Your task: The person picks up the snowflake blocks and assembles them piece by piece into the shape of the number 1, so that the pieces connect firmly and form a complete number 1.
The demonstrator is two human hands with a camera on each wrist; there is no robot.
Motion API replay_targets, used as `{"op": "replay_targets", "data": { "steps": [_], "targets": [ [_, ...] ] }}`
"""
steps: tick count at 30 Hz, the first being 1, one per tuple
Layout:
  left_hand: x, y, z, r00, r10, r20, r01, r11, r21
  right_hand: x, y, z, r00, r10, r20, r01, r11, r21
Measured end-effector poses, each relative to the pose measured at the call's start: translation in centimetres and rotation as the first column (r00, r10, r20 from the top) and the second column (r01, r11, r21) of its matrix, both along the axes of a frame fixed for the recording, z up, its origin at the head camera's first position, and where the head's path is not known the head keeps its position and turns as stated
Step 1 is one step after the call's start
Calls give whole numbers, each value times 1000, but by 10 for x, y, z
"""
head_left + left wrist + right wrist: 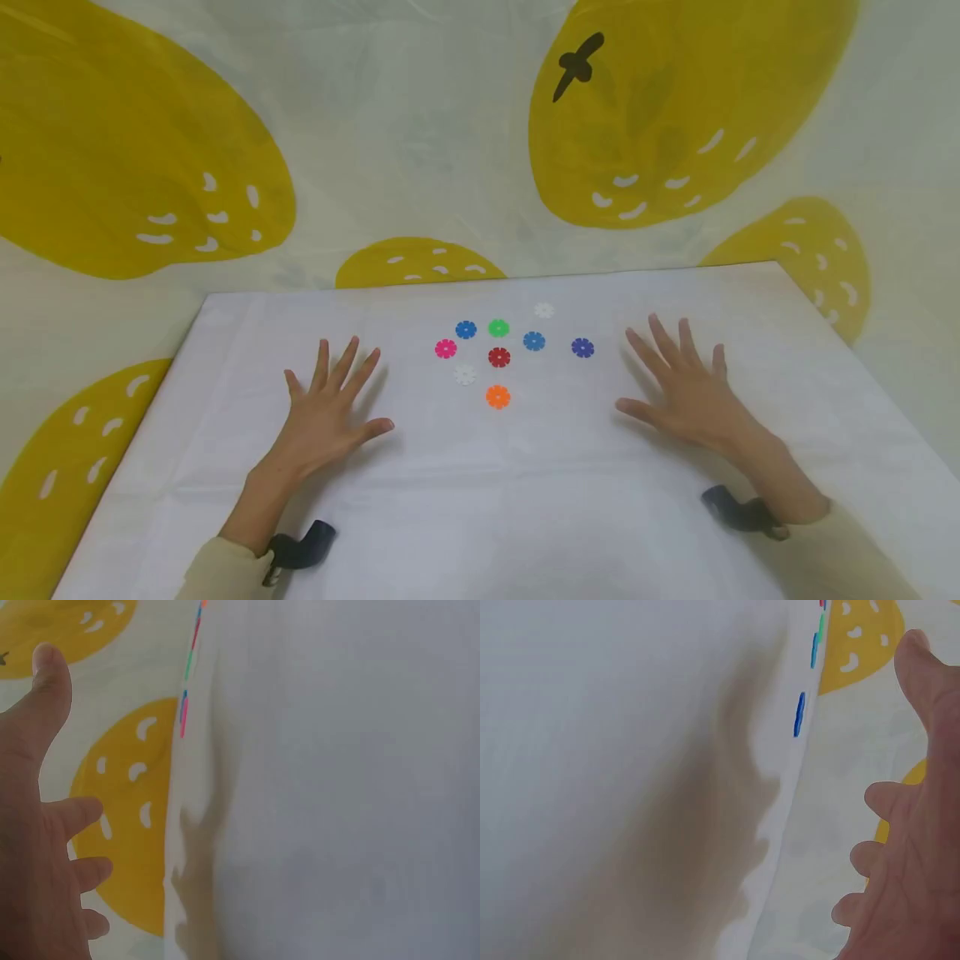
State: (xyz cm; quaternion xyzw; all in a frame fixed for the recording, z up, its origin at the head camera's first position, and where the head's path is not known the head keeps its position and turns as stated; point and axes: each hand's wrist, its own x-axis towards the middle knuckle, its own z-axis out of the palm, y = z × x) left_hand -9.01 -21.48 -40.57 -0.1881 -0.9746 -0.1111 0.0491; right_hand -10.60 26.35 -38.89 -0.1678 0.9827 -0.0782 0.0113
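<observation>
Projecting from beige sleeves [847,558], w/ a dark curved piece [309,546] at each wrist, L hand [318,425] and R hand [690,404] are above the white table [480,517]. Both are wide: fingers spread, palms down, holding nothing. Betw. them lie nine small notched discs [499,364], flat, touching neither hand. Being round, they have no long axis. Nearest is the orange disc [491,398], approx. midway betw. the hands; then a white disc [459,375] and the red disc [492,358]. Pink disc [440,350] is leftmost, on L hand's side; purple disc [577,348] is rightmost, near R index fingertip. So R hand is nearer to its end disc than L hand is. Farther: light-blue disc [528,342], dark-blue disc [461,330], green disc [493,328], another white disc [539,311]. Behind: cloth [420,125] w/ yellow fruit shapes [690,108].
</observation>
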Motion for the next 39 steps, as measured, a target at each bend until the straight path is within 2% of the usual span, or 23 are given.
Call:
{"op": "replay_targets", "data": {
  "steps": [5,10,14,21,26,31,33,39],
  "targets": [
    [-5,9,2,1000,5,0,-5,1000,22,1,-14,1,1000,28,-11,-29,999,-37],
    [-10,21,4,1000,18,-10,-17,995,101,2,-31,2,998,67,-20,-69,995,-79],
    [-12,32,6,999,27,-20,-23,984,175,2,-46,2,996,86,-15,-87,990,-110],
    [-15,54,5,998,52,19,-55,962,269,4,-70,0,993,114,7,-111,980,-166],
    [-16,71,3,995,75,58,-91,927,364,2,-85,-1,992,129,11,-123,966,-228],
    [-19,88,-1,993,78,83,-108,883,456,4,-99,-2,993,106,57,-82,941,-327],
    [-20,93,-3,992,82,99,-120,866,486,3,-104,-2,993,103,61,-73,924,-376],
    [-26,104,-6,989,63,134,-126,833,539,1,-120,-4,988,95,119,-22,861,-509]
  ]
}}
